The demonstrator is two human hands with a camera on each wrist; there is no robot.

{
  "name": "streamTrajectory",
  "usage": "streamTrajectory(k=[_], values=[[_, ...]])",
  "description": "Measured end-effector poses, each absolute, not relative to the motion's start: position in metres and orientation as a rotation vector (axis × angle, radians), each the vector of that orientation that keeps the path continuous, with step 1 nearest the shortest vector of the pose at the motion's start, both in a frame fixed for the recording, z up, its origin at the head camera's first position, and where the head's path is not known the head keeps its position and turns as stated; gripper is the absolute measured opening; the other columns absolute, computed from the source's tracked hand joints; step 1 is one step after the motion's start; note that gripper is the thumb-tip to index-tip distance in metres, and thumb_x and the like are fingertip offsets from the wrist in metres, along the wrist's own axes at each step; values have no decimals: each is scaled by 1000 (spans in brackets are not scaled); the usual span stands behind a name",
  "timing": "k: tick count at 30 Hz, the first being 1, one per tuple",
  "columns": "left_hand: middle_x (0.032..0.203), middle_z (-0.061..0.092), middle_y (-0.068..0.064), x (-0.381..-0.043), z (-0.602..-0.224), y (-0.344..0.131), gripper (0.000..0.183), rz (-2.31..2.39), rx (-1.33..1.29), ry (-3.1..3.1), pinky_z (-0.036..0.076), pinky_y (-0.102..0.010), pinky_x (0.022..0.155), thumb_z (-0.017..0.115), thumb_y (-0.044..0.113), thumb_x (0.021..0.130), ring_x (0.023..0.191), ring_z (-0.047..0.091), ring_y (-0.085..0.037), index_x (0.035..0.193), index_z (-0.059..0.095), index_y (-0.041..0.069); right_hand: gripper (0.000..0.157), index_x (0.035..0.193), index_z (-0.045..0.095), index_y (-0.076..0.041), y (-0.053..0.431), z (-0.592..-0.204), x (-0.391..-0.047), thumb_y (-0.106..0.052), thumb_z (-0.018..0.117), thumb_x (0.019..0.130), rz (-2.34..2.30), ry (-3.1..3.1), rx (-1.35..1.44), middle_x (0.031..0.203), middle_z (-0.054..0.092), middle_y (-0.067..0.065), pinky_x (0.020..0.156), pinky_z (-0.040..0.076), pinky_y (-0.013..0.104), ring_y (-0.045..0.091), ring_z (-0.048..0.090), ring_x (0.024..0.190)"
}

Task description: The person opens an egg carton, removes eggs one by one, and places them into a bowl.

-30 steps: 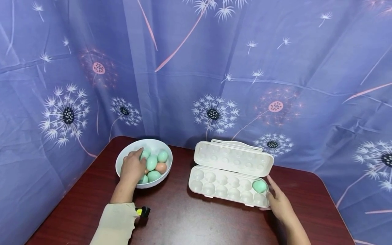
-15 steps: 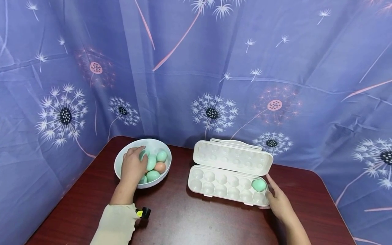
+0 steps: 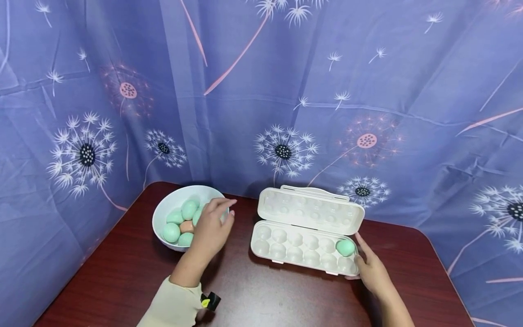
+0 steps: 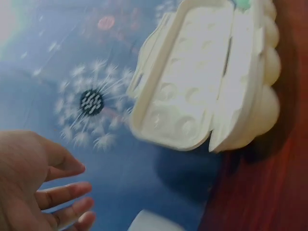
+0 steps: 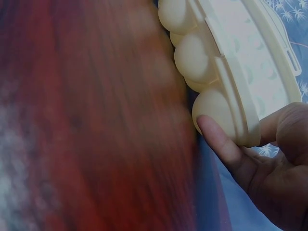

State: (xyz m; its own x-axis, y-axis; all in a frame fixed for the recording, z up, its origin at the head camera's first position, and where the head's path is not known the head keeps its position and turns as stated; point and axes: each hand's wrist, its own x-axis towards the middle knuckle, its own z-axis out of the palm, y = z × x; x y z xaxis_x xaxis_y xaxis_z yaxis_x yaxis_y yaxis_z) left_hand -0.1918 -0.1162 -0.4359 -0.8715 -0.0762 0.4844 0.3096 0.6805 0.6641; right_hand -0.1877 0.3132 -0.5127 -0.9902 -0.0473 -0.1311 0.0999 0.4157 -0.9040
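Note:
Over the right side of a white bowl (image 3: pixel 158 222), my left hand (image 3: pixel 211 229) reaches with its fingers loosely extended. No egg shows between the fingers in the left wrist view, where that hand (image 4: pixel 29 185) appears at lower left. Several green eggs (image 3: pixel 171 232) and a brown egg (image 3: pixel 187 226) lie in the bowl; the hand hides others. My right hand (image 3: pixel 375 268) holds the right end of a white plastic egg carton (image 3: pixel 295 253), lid up. One green egg (image 3: pixel 345 247) sits in its back-right cup. In the right wrist view, the thumb and fingers (image 5: pixel 216 139) clasp the carton's end.
The dark red-brown table (image 3: pixel 261 299) carries both bowl and carton, with a gap between them. Behind it hangs a blue dandelion-print curtain (image 3: pixel 229 136). A small black device (image 3: pixel 210 301) is worn at the left wrist.
My left hand has moved right, from the bowl's left side to its right rim, uncovering eggs at the left and covering those at the right. The right hand and the carton stay put.

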Motion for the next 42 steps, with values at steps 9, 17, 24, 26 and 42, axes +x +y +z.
streamTrajectory(k=[9,17,24,26,42], values=[[126,65,-8,-188,-445,-90,31,-1041,-365,-2464,54,-43,95,65,11,96,115,63,-27,126,71,11,68,164,10,-20,313,-513,-187,2,32,103,-1658,2526,45,151,33,37,61,62,40,23,72,76],[122,66,-3,-182,-457,-65,31,-959,-541,-2511,54,-38,94,63,13,96,112,63,-23,126,71,11,68,164,11,-21,312,-511,-185,1,31,103,-1679,2503,74,152,33,35,62,62,41,24,72,75],[123,65,-3,-180,-459,-42,31,-957,-630,-2555,53,-37,96,62,15,98,114,62,-20,127,70,11,68,164,12,-24,311,-511,-185,-1,30,103,-1705,2468,117,154,31,33,63,63,43,23,72,75],[123,65,-2,-182,-460,-35,31,-948,-647,-2562,54,-36,96,61,15,98,113,62,-19,128,70,12,67,164,12,-24,311,-511,-185,-2,30,103,-1714,2461,121,155,31,32,63,62,43,22,72,75],[126,63,2,-201,-479,27,45,-870,-744,-2696,53,-28,97,68,24,94,117,60,-14,138,62,19,66,164,12,-27,310,-511,-186,-5,30,104,-1743,2441,143,153,34,31,63,62,44,23,72,77]])
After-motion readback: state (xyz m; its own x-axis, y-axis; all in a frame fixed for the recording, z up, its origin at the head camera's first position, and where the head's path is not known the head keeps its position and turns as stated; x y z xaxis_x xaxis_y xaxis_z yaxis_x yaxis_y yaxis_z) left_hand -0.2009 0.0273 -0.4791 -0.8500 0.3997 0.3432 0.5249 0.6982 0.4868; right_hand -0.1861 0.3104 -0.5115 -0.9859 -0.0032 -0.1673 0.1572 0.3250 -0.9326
